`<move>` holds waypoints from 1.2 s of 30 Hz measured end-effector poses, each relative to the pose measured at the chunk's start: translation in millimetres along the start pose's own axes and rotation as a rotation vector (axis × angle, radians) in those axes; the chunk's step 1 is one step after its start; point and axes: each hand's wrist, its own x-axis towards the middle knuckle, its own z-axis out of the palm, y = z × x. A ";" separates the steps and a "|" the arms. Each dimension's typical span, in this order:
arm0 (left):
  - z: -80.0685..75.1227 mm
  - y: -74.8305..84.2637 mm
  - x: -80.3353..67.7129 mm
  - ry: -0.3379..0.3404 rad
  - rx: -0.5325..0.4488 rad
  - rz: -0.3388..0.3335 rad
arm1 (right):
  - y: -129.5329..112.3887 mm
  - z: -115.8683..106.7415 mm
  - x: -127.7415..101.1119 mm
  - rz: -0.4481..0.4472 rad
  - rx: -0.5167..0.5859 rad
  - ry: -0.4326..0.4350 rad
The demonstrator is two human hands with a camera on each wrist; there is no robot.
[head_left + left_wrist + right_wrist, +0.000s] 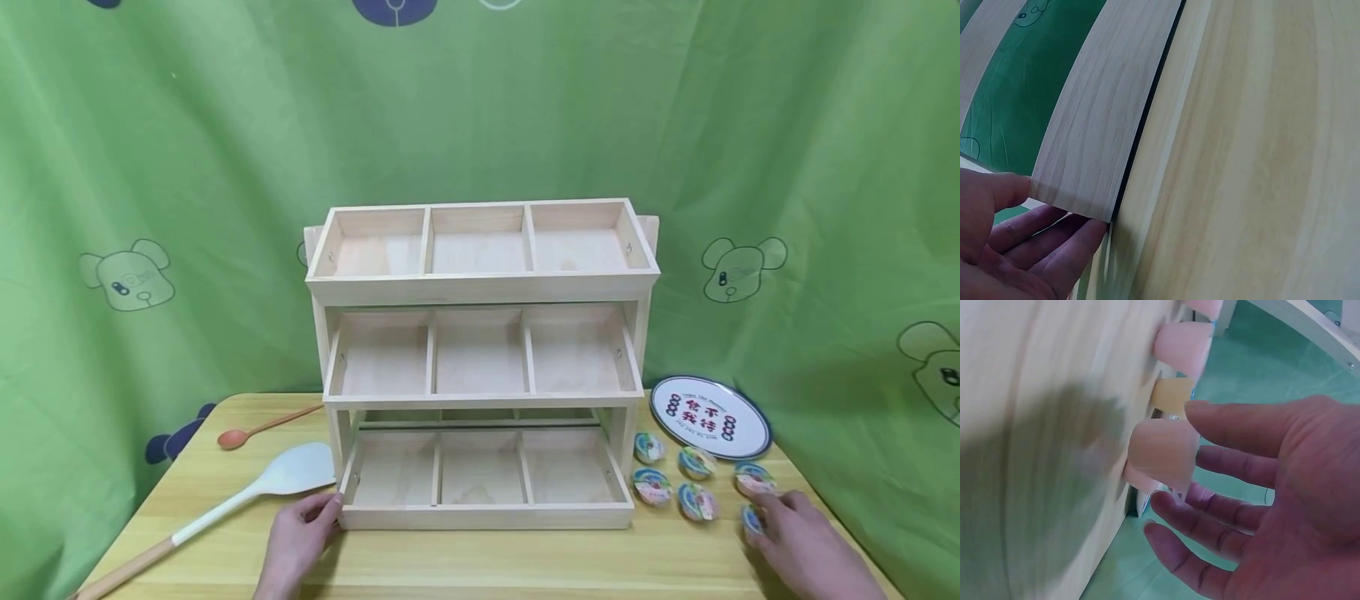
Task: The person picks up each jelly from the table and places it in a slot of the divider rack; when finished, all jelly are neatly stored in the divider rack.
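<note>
- The left hand [300, 533] is touching the bottom left corner of the wooden rack [483, 358] on the table [465, 562], its fingers loose and holding nothing.
- The right hand [798, 542] is reaching over the little cups [693, 487], fingers spread wide and holding nothing.
- The cups are sitting close together, so a clumsy reach might be knocking one over.

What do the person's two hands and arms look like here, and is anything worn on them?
Both are bare. The left hand and the right hand carry no glove, ring or watch that the views show. No sleeve reaches the visible part of either forearm in the head view. The fingernails are short and unpainted where they can be seen. The wrist views show only palms and fingers.
</note>
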 end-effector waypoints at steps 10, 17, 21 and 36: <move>0.2 -0.3 -0.9 -0.021 -0.013 0.008 | -10.6 -3.8 -8.4 0.025 0.044 -0.056; -0.6 1.9 -1.1 -0.026 -0.014 0.014 | -21.9 -7.7 -15.1 -0.074 0.041 0.055; -2.1 2.6 -0.4 -0.036 -0.014 0.010 | -29.5 -10.8 -18.4 -0.132 0.015 0.108; -3.5 1.0 1.4 -0.047 -0.023 0.005 | -56.7 -26.2 -25.6 -0.285 0.055 0.173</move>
